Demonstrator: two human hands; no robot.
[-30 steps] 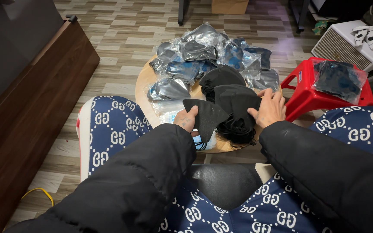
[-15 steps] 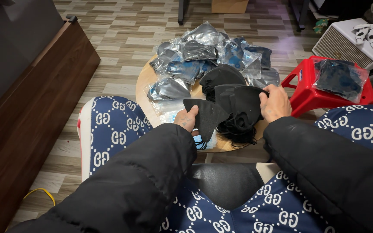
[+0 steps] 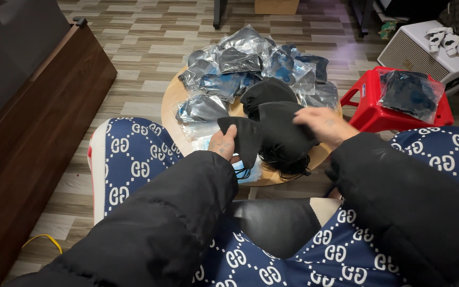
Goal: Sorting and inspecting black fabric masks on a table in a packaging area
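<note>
I see the left hand (image 3: 223, 142) with its fingers pinched on one black face mask (image 3: 246, 135), holding it up just above the near edge of the round wooden worktop (image 3: 172, 101). The right hand (image 3: 322, 123) rests on the pile of loose black masks (image 3: 280, 127) right beside it; I cannot tell whether its fingers grip anything. Behind the pile, clear plastic packets of masks (image 3: 240, 69) are heaped across the worktop. A red plastic stool (image 3: 370, 109) to the right carries another bagged bundle (image 3: 409, 93).
</note>
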